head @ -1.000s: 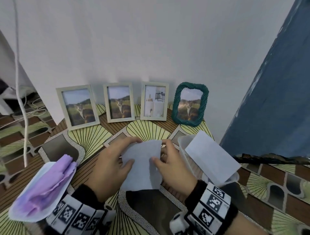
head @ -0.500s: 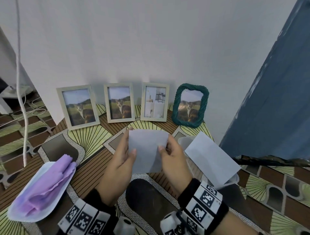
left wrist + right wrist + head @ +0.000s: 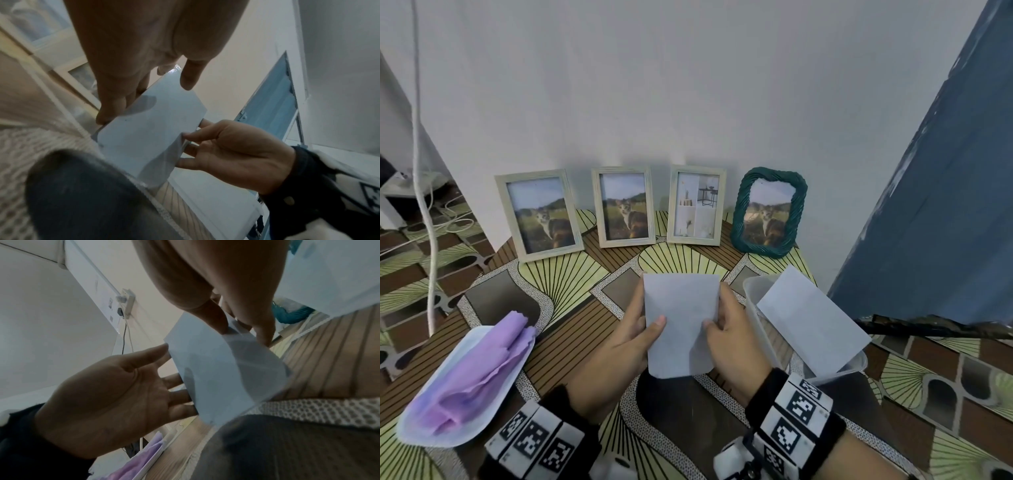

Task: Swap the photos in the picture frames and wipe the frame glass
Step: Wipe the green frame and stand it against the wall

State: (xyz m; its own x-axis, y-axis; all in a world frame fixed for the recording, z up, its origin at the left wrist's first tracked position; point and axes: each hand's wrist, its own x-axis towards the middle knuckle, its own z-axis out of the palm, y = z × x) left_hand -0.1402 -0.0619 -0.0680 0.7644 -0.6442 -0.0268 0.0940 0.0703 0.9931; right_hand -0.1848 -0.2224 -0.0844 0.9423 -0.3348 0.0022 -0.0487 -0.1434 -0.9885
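Observation:
Both hands hold a white photo print (image 3: 680,322) upright above the table, its blank back toward me. My left hand (image 3: 630,329) pinches its left edge, thumb on the back and fingers behind. On the right edge my right hand (image 3: 729,329) pinches it the same way. The wrist views show the same print (image 3: 148,134) (image 3: 222,376) between both hands. Against the wall stand three pale wooden frames, left (image 3: 538,214), middle (image 3: 624,206) and right (image 3: 695,205), and a green woven frame (image 3: 768,211). Three frames show a cat; the right wooden one shows a room.
A purple cloth (image 3: 482,366) lies in a white tray (image 3: 421,428) at the left. A clear plastic container (image 3: 756,308) at the right holds another white print (image 3: 815,318). A blue door (image 3: 941,205) stands at the right. A white cord (image 3: 424,171) hangs at the left.
Both hands lifted the print off the table and raised it upright, moving it away from me toward the frames.

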